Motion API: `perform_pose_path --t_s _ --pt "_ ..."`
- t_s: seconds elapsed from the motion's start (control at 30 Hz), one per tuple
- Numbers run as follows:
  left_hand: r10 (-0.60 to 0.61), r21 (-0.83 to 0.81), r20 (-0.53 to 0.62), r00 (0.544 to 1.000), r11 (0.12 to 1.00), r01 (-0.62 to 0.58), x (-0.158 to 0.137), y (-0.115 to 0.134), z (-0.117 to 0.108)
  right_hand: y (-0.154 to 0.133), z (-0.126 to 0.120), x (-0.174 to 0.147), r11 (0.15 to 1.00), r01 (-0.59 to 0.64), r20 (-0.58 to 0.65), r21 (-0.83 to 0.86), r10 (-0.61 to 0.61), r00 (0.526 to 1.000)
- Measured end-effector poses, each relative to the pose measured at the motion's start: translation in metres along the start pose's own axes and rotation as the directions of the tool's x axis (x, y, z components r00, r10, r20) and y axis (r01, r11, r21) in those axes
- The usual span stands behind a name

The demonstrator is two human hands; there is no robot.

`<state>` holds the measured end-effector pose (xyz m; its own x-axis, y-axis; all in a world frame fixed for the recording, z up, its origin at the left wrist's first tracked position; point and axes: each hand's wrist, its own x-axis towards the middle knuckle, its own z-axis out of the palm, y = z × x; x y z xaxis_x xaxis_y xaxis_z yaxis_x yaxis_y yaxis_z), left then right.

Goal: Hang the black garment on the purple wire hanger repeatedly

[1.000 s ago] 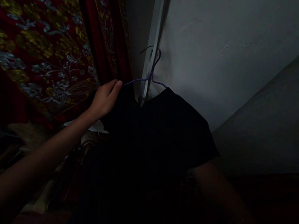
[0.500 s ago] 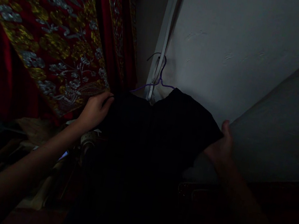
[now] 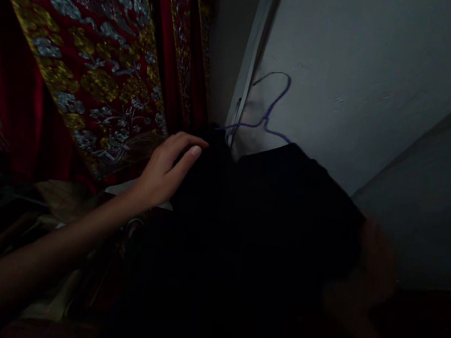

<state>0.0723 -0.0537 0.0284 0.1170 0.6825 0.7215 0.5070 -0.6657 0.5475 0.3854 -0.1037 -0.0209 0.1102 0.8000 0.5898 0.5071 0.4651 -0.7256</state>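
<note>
- A plain white plaster wall (image 3: 356,58) is filling the upper right part of the view.
- A red hanging cloth with gold and silver embroidery (image 3: 85,47) is covering the left side.
- Dim light is leaving the lower part dark.

Carried on a thin purple wire hanger (image 3: 266,119): a black garment (image 3: 270,211), draped over both of its arms. Hooked at the top beside a pale vertical strip (image 3: 253,52) in the corner of a grey wall (image 3: 354,69). Hook tilted rightward. Lower part of the garment lost in darkness.
</note>
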Motion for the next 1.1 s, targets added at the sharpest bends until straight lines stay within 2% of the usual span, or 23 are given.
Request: perform_pose_path --t_s 0.03,0.07,0.1,0.13,0.2,0.23,0.27,0.3,0.33,0.37,0.43,0.5,0.53,0.57,0.6,0.63,0.7,0.73,0.83,0.93,1.0,1.07,1.1 --pt "-0.093 -0.119 0.054 0.994 0.988 0.098 -0.009 0.007 0.006 -0.011 0.007 -0.016 0.999 0.047 0.045 0.016 -0.048 0.998" --pt "-0.203 -0.232 0.104 0.974 0.947 0.223 -0.017 0.012 0.011 -0.022 0.015 -0.027 0.99 0.127 0.178 0.056 -0.135 0.975" --pt "-0.321 -0.328 0.155 0.934 0.875 0.355 -0.025 0.017 0.014 -0.032 0.023 -0.035 0.97 0.212 0.318 0.119 -0.239 0.917" --pt "-0.429 -0.402 0.209 0.879 0.781 0.477 -0.033 0.02 0.016 -0.041 0.031 -0.039 0.944 0.275 0.456 0.182 -0.329 0.827" --pt "-0.584 -0.49 0.297 0.755 0.585 0.646 -0.045 0.022 0.013 -0.052 0.044 -0.036 0.887 0.336 0.654 0.316 -0.46 0.6" --pt "-0.625 -0.513 0.332 0.706 0.509 0.692 -0.051 0.022 0.007 -0.053 0.05 -0.032 0.876 0.332 0.694 0.35 -0.481 0.535" --pt "-0.646 -0.517 0.373 0.666 0.452 0.727 -0.057 0.02 0.0 -0.05 0.055 -0.026 0.878 0.317 0.705 0.359 -0.478 0.524" --pt "-0.653 -0.496 0.424 0.628 0.413 0.764 -0.062 0.019 -0.009 -0.044 0.06 -0.02 0.893 0.292 0.685 0.342 -0.45 0.573" --pt "-0.646 -0.441 0.49 0.585 0.395 0.806 -0.068 0.018 -0.019 -0.036 0.064 -0.014 0.913 0.266 0.644 0.308 -0.406 0.648" --pt "-0.63 -0.349 0.564 0.534 0.404 0.845 -0.072 0.018 -0.029 -0.026 0.069 -0.009 0.933 0.242 0.585 0.265 -0.355 0.729" --pt "-0.575 -0.113 0.706 0.414 0.485 0.867 -0.08 0.022 -0.048 -0.003 0.078 0.003 0.96 0.215 0.419 0.179 -0.272 0.866" --pt "-0.517 0.071 0.799 0.307 0.587 0.806 -0.083 0.028 -0.063 0.017 0.084 0.014 0.973 0.199 0.285 0.113 -0.224 0.932" --pt "-0.497 0.12 0.822 0.277 0.627 0.77 -0.082 0.031 -0.068 0.026 0.085 0.019 0.977 0.186 0.27 0.104 -0.208 0.94" --pt "-0.484 0.141 0.831 0.274 0.66 0.738 -0.079 0.032 -0.071 0.032 0.084 0.024 0.979 0.163 0.304 0.119 -0.193 0.933" --pt "-0.475 0.143 0.829 0.295 0.69 0.709 -0.075 0.031 -0.073 0.038 0.08 0.028 0.98 0.125 0.378 0.155 -0.176 0.909" --pt "-0.469 0.133 0.815 0.339 0.722 0.679 -0.069 0.028 -0.073 0.042 0.075 0.032 0.978 0.068 0.468 0.195 -0.153 0.871" --pt "-0.449 0.082 0.75 0.486 0.792 0.605 -0.055 0.016 -0.07 0.045 0.061 0.038 0.968 -0.082 0.604 0.237 -0.081 0.793" --pt "-0.439 0.056 0.696 0.569 0.823 0.566 -0.046 0.009 -0.067 0.045 0.054 0.041 0.958 -0.16 0.629 0.237 -0.025 0.777" --pt "-0.388 0.027 0.466 0.796 0.905 0.425 -0.023 -0.013 -0.055 0.034 0.039 0.051 0.903 -0.339 0.542 0.264 0.151 0.827" --pt "-0.245 0.068 0.175 0.954 0.969 0.237 -0.009 -0.025 -0.044 0.015 0.04 0.075 0.841 -0.387 0.371 0.378 0.245 0.896" --pt "-0.073 0.182 -0.038 0.997 0.98 0.079 -0.007 -0.026 -0.038 0.004 0.046 0.098 0.837 -0.35 0.27 0.421 0.253 0.929" --pt "0.122 0.336 -0.173 0.977 0.94 -0.058 -0.012 -0.024 -0.031 -0.002 0.052 0.124 0.866 -0.273 0.187 0.419 0.212 0.959" --pt "0.201 0.396 -0.181 0.963 0.911 -0.116 -0.018 -0.022 -0.027 -0.003 0.054 0.136 0.884 -0.23 0.151 0.407 0.183 0.971"
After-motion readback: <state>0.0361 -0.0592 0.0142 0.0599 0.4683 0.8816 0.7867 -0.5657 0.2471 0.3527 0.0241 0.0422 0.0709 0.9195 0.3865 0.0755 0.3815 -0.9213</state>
